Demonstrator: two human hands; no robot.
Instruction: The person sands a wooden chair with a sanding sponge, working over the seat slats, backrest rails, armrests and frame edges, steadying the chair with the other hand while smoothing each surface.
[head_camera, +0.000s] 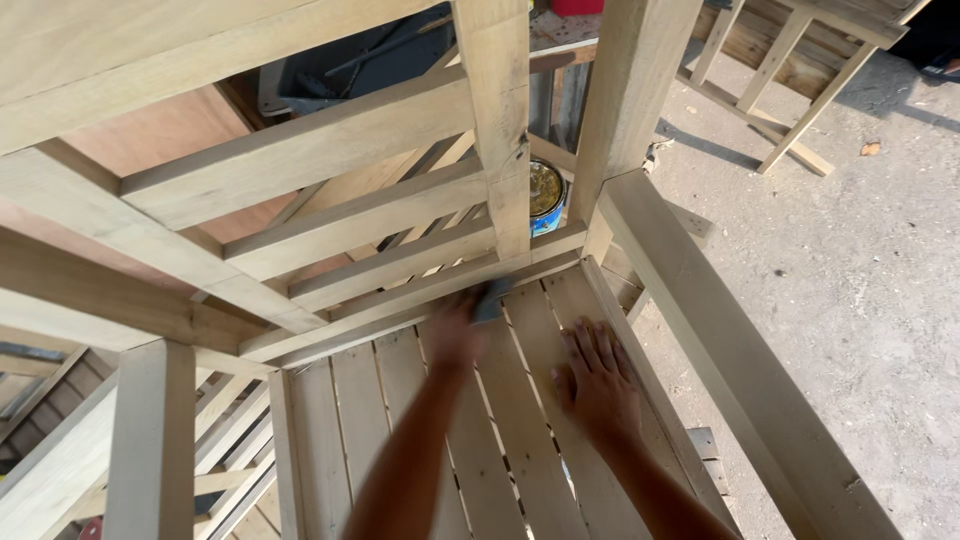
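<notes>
The left hand (455, 330), blurred, is clenched on a small dark grey sanding pad (490, 298) and presses it against the back edge of the pale slatted wooden seat (520, 420), where the seat meets the lowest horizontal backrest rail (400, 300). The right hand (598, 375) is released, lying flat with fingers spread on the seat slats near the right rear post (628, 90). An open round tin with a blue wall (545, 197) stands behind the backrest. Grey concrete floor (840, 260) lies to the right.
</notes>
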